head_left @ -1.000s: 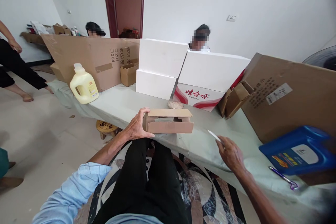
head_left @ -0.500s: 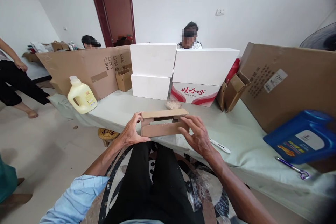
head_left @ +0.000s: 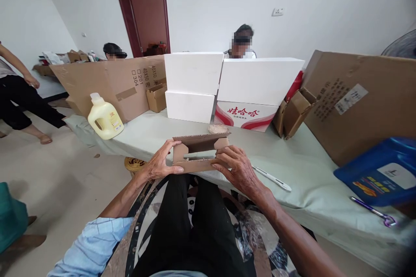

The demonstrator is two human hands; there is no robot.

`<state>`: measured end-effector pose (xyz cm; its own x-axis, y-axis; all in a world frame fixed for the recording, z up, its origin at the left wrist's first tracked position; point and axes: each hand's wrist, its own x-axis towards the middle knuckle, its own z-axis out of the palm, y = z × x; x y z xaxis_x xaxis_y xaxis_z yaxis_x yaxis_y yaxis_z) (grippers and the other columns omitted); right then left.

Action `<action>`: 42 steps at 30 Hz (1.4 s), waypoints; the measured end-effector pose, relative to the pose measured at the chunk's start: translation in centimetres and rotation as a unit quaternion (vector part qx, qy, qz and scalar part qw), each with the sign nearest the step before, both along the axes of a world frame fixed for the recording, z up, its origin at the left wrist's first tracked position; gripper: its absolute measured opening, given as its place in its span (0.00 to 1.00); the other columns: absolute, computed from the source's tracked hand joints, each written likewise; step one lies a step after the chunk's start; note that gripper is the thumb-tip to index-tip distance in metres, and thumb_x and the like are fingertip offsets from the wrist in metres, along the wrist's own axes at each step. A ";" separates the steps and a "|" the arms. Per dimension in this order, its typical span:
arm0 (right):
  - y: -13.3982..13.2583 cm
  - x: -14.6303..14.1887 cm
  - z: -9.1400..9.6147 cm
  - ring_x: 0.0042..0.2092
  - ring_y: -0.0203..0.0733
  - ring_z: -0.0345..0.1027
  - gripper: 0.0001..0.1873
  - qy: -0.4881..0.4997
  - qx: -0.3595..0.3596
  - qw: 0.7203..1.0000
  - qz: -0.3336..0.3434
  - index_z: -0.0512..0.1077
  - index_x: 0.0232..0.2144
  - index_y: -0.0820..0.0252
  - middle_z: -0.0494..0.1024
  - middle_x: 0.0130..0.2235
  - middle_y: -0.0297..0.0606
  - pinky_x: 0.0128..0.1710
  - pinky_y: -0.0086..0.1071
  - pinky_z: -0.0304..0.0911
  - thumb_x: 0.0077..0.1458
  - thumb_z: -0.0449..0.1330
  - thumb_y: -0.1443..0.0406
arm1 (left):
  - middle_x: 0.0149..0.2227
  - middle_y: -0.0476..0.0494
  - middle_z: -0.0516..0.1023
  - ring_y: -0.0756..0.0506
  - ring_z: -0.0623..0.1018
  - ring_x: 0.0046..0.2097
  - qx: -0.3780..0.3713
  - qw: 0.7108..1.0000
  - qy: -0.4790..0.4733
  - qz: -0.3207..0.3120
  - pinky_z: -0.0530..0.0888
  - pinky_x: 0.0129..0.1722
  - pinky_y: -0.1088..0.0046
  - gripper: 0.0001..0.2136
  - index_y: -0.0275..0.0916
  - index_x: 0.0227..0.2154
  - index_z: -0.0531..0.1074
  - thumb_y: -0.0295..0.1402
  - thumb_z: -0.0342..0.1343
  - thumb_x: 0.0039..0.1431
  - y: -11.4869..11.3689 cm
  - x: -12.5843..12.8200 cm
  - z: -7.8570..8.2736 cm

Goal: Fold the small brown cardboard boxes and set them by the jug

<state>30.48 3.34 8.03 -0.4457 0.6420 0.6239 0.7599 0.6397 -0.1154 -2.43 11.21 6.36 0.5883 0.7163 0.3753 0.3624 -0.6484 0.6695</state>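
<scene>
A small brown cardboard box (head_left: 195,166) is held at the table's front edge, just above my lap. Its long opening faces me, and pale light shows through the middle. My left hand (head_left: 163,160) grips its left end, thumb along the lower edge and fingers at the upper corner. Around the right end my right hand (head_left: 235,165) is closed, with fingertips curled in at the opening. Behind the box lies a small clear plastic bundle (head_left: 217,128). To the right of my right hand rests a thin white tool (head_left: 272,178), perhaps a knife.
A yellow jug (head_left: 105,119) stands left on the green-covered table (head_left: 247,145). White boxes (head_left: 195,73) are stacked behind, near large cardboard sheets (head_left: 364,104). At right are a blue bottle (head_left: 377,173) and a purple-handled tool (head_left: 372,211). Other people are across and at left.
The box has tilted, so its opening now faces me more and the upper flap stands up. My right hand's fingers have moved in and closed on the right end. The view has shifted slightly.
</scene>
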 end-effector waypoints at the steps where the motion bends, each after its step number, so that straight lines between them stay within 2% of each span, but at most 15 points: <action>1: 0.1 0.1 0.1 0.50 0.54 0.72 0.12 -0.005 -0.001 1.000 0.014 0.78 0.41 0.56 0.82 0.48 0.47 0.50 0.46 0.64 0.78 0.58 0.60 | 0.66 0.34 0.70 0.29 0.73 0.67 -0.005 1.000 0.002 0.001 0.74 0.63 0.50 0.40 0.43 0.71 0.63 0.54 0.66 0.60 -0.1 0.0 0.3; 4: 0.6 0.4 0.4 0.53 0.55 0.73 0.12 -0.045 -0.006 0.997 0.054 0.80 0.42 0.56 0.83 0.53 0.48 0.52 0.46 0.66 0.77 0.59 0.60 | 0.63 0.35 0.74 0.31 0.75 0.64 -0.014 0.999 0.032 -0.005 0.74 0.64 0.51 0.35 0.43 0.69 0.68 0.54 0.63 0.63 0.0 0.1 1.2; 6: 1.2 0.5 0.6 0.50 0.54 0.75 0.10 -0.093 -0.020 0.994 0.055 0.80 0.45 0.57 0.84 0.49 0.48 0.50 0.44 0.67 0.76 0.61 0.59 | 0.63 0.34 0.74 0.30 0.76 0.64 -0.010 0.997 0.079 -0.012 0.74 0.64 0.50 0.37 0.44 0.69 0.70 0.55 0.65 0.62 0.3 0.4 1.9; 9: 2.2 0.6 1.1 0.44 0.54 0.76 0.16 -0.164 -0.032 0.986 0.030 0.80 0.53 0.60 0.83 0.41 0.47 0.46 0.42 0.66 0.71 0.67 0.57 | 0.67 0.32 0.71 0.27 0.75 0.66 0.014 0.983 0.180 -0.024 0.73 0.65 0.47 0.45 0.45 0.71 0.68 0.55 0.73 0.53 1.0 1.1 3.0; 12: 2.8 0.8 1.6 0.46 0.57 0.77 0.22 -0.199 -0.025 0.979 0.020 0.79 0.56 0.61 0.83 0.43 0.48 0.46 0.43 0.68 0.65 0.73 0.56 | 0.64 0.31 0.72 0.26 0.77 0.62 0.037 0.962 0.268 -0.035 0.75 0.62 0.48 0.48 0.44 0.68 0.70 0.52 0.78 0.45 1.9 1.7 4.1; 14: 2.7 1.1 1.7 0.48 0.58 0.77 0.23 -0.188 -0.020 0.982 0.025 0.79 0.56 0.61 0.83 0.45 0.49 0.48 0.44 0.70 0.65 0.73 0.55 | 0.60 0.34 0.73 0.28 0.78 0.59 0.038 0.958 0.281 -0.043 0.77 0.57 0.52 0.46 0.43 0.64 0.72 0.52 0.79 0.41 2.5 1.7 4.6; 19: 1.6 2.1 0.7 0.58 0.61 0.76 0.29 -0.049 0.018 0.998 0.031 0.75 0.64 0.60 0.82 0.55 0.53 0.56 0.49 0.73 0.70 0.67 0.48 | 0.58 0.40 0.74 0.34 0.78 0.55 -0.027 0.972 0.211 -0.098 0.78 0.52 0.60 0.50 0.47 0.64 0.70 0.52 0.81 0.35 3.6 0.7 4.7; 23: 0.9 2.3 -0.3 0.67 0.64 0.70 0.31 0.034 0.040 0.999 0.014 0.74 0.65 0.55 0.77 0.64 0.53 0.68 0.55 0.66 0.70 0.66 0.45 | 0.60 0.39 0.74 0.33 0.78 0.58 -0.096 0.969 0.182 -0.138 0.78 0.52 0.60 0.53 0.49 0.67 0.68 0.51 0.82 0.34 4.0 -0.1 4.6; 25: 0.8 2.2 -0.3 0.63 0.62 0.73 0.30 0.057 0.037 0.998 0.019 0.75 0.64 0.55 0.79 0.60 0.52 0.65 0.54 0.67 0.70 0.66 0.45 | 0.62 0.38 0.73 0.31 0.77 0.60 -0.118 0.966 0.172 -0.151 0.78 0.54 0.58 0.55 0.49 0.69 0.67 0.51 0.83 0.35 4.1 -0.4 4.5; 27: 0.9 2.1 0.0 0.55 0.58 0.76 0.28 0.079 0.029 0.996 0.035 0.76 0.62 0.55 0.81 0.52 0.49 0.57 0.49 0.72 0.70 0.66 0.45 | 0.63 0.37 0.72 0.30 0.76 0.62 -0.135 0.963 0.173 -0.155 0.78 0.55 0.57 0.58 0.50 0.70 0.65 0.50 0.83 0.33 4.1 -0.7 4.4; 29: 1.0 2.0 0.4 0.47 0.54 0.75 0.26 0.100 0.018 0.994 0.045 0.77 0.60 0.55 0.79 0.46 0.46 0.48 0.44 0.73 0.70 0.66 0.45 | 0.64 0.36 0.72 0.30 0.76 0.63 -0.131 0.964 0.176 -0.153 0.78 0.57 0.55 0.59 0.50 0.71 0.64 0.50 0.84 0.33 4.1 -1.0 4.1; 31: 1.0 1.9 0.7 0.43 0.51 0.72 0.25 0.119 0.011 0.992 0.045 0.77 0.58 0.54 0.77 0.42 0.42 0.43 0.42 0.71 0.70 0.66 0.45 | 0.65 0.35 0.71 0.30 0.75 0.63 -0.114 0.969 0.164 -0.148 0.76 0.59 0.53 0.58 0.49 0.70 0.64 0.51 0.83 0.34 4.0 -1.3 3.6; 34: 1.0 1.8 0.9 0.41 0.49 0.70 0.24 0.146 0.014 0.989 0.036 0.77 0.55 0.54 0.74 0.39 0.39 0.42 0.40 0.69 0.70 0.66 0.45 | 0.65 0.36 0.70 0.30 0.73 0.64 -0.099 0.982 0.113 -0.118 0.75 0.60 0.52 0.55 0.49 0.68 0.66 0.51 0.84 0.34 3.7 -1.7 2.6; 38: 1.1 1.6 0.3 0.37 0.46 0.67 0.22 0.200 0.017 0.979 0.015 0.78 0.50 0.54 0.70 0.34 0.34 0.39 0.37 0.67 0.69 0.67 0.44 | 0.61 0.40 0.70 0.33 0.74 0.61 -0.103 0.993 0.011 -0.054 0.76 0.58 0.55 0.50 0.48 0.62 0.69 0.50 0.83 0.33 2.8 -1.7 1.5; 42: 1.7 1.4 -0.6 0.37 0.45 0.67 0.20 0.263 -0.001 0.965 -0.023 0.78 0.48 0.54 0.69 0.35 0.33 0.41 0.38 0.67 0.67 0.68 0.46 | 0.59 0.42 0.72 0.35 0.76 0.59 -0.104 0.993 -0.048 -0.004 0.76 0.58 0.56 0.49 0.47 0.59 0.68 0.49 0.83 0.31 1.9 -1.3 0.9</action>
